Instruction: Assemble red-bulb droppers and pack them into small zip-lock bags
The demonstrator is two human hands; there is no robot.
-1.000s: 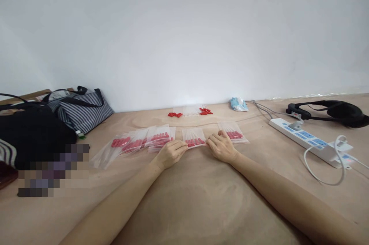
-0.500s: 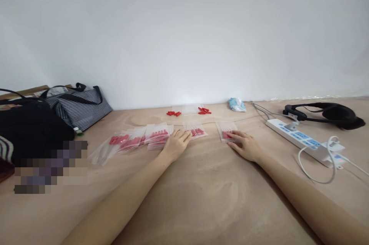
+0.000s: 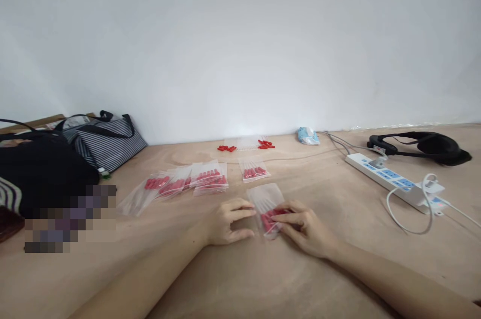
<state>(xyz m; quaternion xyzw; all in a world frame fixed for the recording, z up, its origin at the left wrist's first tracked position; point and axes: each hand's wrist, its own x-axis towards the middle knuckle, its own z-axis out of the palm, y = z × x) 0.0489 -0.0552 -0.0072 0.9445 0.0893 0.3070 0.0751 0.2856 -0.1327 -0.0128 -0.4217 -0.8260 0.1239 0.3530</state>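
Observation:
In front of me lies a small clear plastic bag [image 3: 267, 196] with several slim items inside, red at the near end and pale beyond. My right hand [image 3: 302, 226] grips its lower right part, thumb and fingers on the red ends and partly covering them. My left hand [image 3: 233, 221] is just left of the bag, thumb and fingers apart, with nothing in it. Farther back lies another such bag [image 3: 254, 170]. To its left is an overlapping row of similar filled bags [image 3: 210, 176].
Loose red pieces [image 3: 226, 148] and more red-ended items [image 3: 266, 144] lie by the wall. At right are a white power strip [image 3: 383, 176] with cables and a black headset [image 3: 421, 148]. A blue-white packet [image 3: 308, 135] stands behind; a striped bag [image 3: 108, 141] is left.
My right hand has brought a filled bag from the right toward me and the middle. My left hand has left the other bags and come nearer, its fingers now apart.

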